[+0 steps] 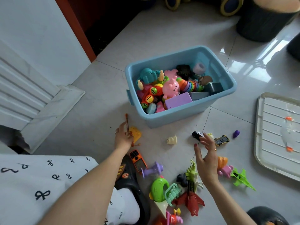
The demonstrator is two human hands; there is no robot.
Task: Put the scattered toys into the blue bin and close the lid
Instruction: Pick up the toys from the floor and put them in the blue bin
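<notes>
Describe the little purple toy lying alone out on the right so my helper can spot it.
Start at the blue bin, then look right to the white lid on the floor. The purple toy lies just left of the lid's edge, right of the yellow car: small, rounded, solid purple.

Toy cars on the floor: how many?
2: a black car at the right hand's fingertips, a yellow car just right of it. Others may hide underneath.

Glossy pale tiled floor, bright with window reflections.
White panelled door at left beside a red-brown frame; dark ribbed stool at top right, dark wheels beyond.
</notes>
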